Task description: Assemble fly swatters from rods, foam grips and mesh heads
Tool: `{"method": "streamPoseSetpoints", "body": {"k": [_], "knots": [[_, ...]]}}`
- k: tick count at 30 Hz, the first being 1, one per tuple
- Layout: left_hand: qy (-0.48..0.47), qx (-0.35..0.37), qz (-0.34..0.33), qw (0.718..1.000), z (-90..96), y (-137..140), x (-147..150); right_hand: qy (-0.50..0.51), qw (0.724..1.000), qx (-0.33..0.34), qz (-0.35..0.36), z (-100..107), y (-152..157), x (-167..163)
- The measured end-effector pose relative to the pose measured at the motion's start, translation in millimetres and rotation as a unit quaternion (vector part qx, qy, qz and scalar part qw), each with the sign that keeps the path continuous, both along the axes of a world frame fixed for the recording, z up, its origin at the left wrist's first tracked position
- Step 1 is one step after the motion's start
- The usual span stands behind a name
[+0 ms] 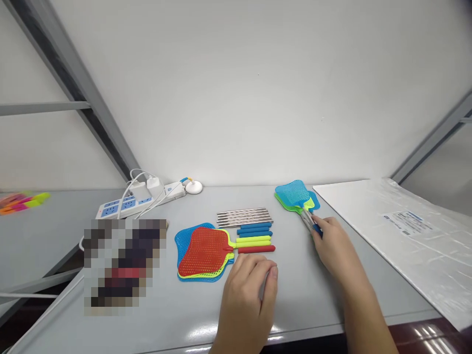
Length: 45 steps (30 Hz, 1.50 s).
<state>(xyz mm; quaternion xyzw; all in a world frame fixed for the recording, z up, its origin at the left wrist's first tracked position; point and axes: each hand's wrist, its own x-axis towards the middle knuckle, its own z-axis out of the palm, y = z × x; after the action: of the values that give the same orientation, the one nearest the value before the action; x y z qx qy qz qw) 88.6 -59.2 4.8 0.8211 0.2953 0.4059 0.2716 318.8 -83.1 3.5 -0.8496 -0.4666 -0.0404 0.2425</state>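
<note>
My right hand (330, 241) is closed around the dark blue handle end of a fly swatter. Its blue mesh head (295, 193) lies on other green and blue swatter heads at the back right, with metal rods (307, 219) joined below them. My left hand (250, 290) rests loosely curled on the table, holding nothing. Just beyond it lie a red handle (256, 249), yellow-green handles (253, 242) and blue handles (255, 229). Several loose metal rods (243, 217) are lined up behind these. To their left are loose swatter heads, with a red head (206, 250) on top of yellow-green and blue ones.
A white power strip (173, 192) with plugs and cables stands at the back left, beside a round white object (193, 187). A blurred-out object (125, 265) lies in front. White wrapped sheeting (372, 221) covers the right side. Metal frame posts (92, 113) rise behind.
</note>
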Motion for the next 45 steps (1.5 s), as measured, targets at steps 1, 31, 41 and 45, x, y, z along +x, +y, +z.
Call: {"method": "streamPoseSetpoints", "body": {"k": [1,31,41,45], "knots": [[0.0,-0.001,0.0,1.0,0.3,0,0,0.0,1.0,-0.005,0.005,-1,2,-2],[0.013,0.016,0.012,1.0,-0.9,1,-7,-0.054,0.993,0.084,0.06,-18,-13,-6],[0.142,0.067,0.108,0.982,-3.7,10,-17,0.034,0.948,0.225,0.225,-20,-18,-58],[0.156,0.06,0.109,0.98,-6.8,6,-13,0.059,0.951,0.205,0.224,-18,-17,-64]]}}
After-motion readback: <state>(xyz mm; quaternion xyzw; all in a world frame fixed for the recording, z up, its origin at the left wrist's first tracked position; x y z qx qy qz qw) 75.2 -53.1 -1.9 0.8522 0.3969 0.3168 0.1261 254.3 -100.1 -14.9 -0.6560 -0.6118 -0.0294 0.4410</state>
